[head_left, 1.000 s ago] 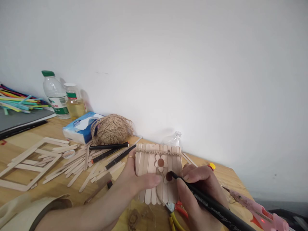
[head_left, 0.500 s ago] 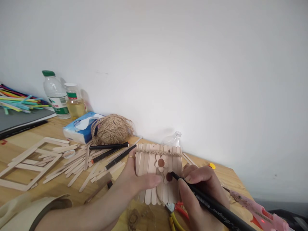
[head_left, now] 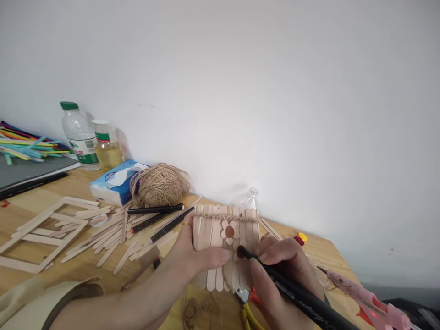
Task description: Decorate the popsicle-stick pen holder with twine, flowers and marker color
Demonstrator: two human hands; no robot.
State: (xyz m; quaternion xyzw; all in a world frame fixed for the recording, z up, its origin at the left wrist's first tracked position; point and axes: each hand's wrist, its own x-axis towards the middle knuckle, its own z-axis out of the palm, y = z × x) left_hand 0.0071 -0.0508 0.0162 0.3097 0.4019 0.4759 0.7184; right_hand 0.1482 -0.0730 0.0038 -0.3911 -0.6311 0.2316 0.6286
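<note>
My left hand (head_left: 195,263) grips a panel of wooden craft sticks (head_left: 216,236) by its left side, thumb across the front. A twine braid (head_left: 220,216) runs along the panel's top. Two flowers with pale petals and brown centres sit on its front: the upper flower (head_left: 229,232) shows fully, while the lower flower (head_left: 241,251) is partly covered. Between the fingers of my right hand (head_left: 282,270) is a black marker (head_left: 295,293), its tip on or close to the lower flower's brown centre. My right hand hides part of the panel's right edge.
Loose craft sticks (head_left: 106,236), stick frames (head_left: 41,238), black markers (head_left: 156,209), a twine ball (head_left: 161,185), a tissue pack (head_left: 118,181) and two bottles (head_left: 82,142) stand left. Pliers (head_left: 245,305) lie below the panel. A pink glue gun (head_left: 364,298) with a red light lies right.
The marker tip and my right hand have shifted slightly left and down over the lower flower's centre. A dark red bit beside the yellow piece has come into view. My left hand stays put.
</note>
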